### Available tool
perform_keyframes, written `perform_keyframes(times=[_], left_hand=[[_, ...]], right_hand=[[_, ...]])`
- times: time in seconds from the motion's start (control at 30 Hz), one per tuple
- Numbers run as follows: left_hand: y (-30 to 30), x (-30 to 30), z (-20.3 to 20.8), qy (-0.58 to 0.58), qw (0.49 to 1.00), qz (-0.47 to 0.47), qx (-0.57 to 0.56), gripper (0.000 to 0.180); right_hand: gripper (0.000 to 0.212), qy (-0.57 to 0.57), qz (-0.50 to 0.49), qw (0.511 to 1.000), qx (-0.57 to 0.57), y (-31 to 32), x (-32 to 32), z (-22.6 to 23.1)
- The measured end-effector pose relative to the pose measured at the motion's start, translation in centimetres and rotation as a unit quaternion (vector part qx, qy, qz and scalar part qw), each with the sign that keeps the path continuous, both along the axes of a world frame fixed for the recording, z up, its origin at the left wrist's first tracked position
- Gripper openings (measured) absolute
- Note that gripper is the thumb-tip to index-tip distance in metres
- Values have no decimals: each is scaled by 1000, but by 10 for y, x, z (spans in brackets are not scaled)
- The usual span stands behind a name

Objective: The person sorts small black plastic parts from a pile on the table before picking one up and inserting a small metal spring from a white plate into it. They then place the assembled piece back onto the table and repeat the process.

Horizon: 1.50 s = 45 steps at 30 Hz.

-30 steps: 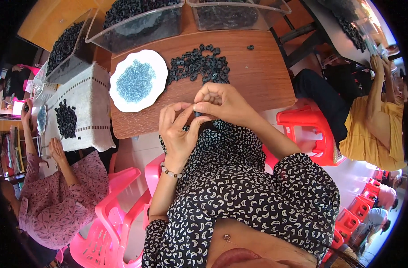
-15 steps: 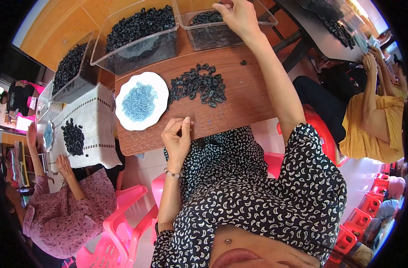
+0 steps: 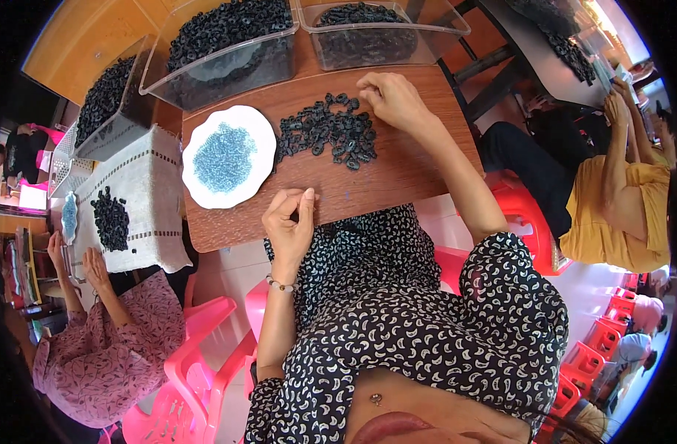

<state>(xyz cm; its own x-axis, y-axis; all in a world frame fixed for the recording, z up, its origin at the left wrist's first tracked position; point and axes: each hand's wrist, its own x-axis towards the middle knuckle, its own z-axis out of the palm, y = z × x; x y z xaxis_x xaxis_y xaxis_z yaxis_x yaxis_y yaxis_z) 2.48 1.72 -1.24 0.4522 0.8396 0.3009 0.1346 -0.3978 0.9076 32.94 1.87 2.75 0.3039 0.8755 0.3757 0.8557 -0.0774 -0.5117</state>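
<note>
My right hand (image 3: pixel 394 100) reaches over the brown wooden table (image 3: pixel 397 174) and its bent fingertips pinch at a black ring on the far right edge of a loose pile of black rings (image 3: pixel 327 137). My left hand (image 3: pixel 290 226) hovers at the table's near edge, thumb and fingers pinched together and pointing up. Whether a small piece sits between those fingers is hidden. A white scalloped plate (image 3: pixel 198 194) holding small blue beads (image 3: pixel 223 157) lies left of the pile, just beyond my left hand.
Two clear plastic bins of black rings (image 3: pixel 227 41) (image 3: pixel 368 33) stand along the table's far side, a third (image 3: pixel 105 103) at the left. A person in pink patterned clothes (image 3: pixel 109 355) works at a white-clothed table (image 3: pixel 142 185); a person in yellow (image 3: pixel 612 214) sits at the right. Pink chairs (image 3: pixel 198 362) are close by.
My hands were joined above my lap, then the right reached into the far bin. It has now come back to the pile of rings; my left hand stays near the table edge.
</note>
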Motion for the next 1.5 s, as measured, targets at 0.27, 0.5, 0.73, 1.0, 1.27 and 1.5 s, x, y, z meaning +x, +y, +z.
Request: perform_keyframes(times=[0.27,0.5,0.73,1.0,1.27,1.5], left_hand=[[-1,-1,-1,0,1000,-3,-7,14],[-1,-1,-2,-2,1000,-2,-1,15],[3,-9,11,-94,978,-74,-171,24],[-4,-23,6,-153,920,-165,-320,36],[4,-31,5,-129,917,-170,-338,32],[3,-25,6,-75,978,-81,-176,26]], right_hand=[[26,27,40,993,-106,9,4,-13],[14,131,34,989,-60,-1,-3,-6],[16,239,263,933,-44,-41,-73,34],[18,193,351,916,-39,-52,-107,21],[17,204,366,904,-86,-32,-109,30],[16,62,307,950,-20,28,-114,8]])
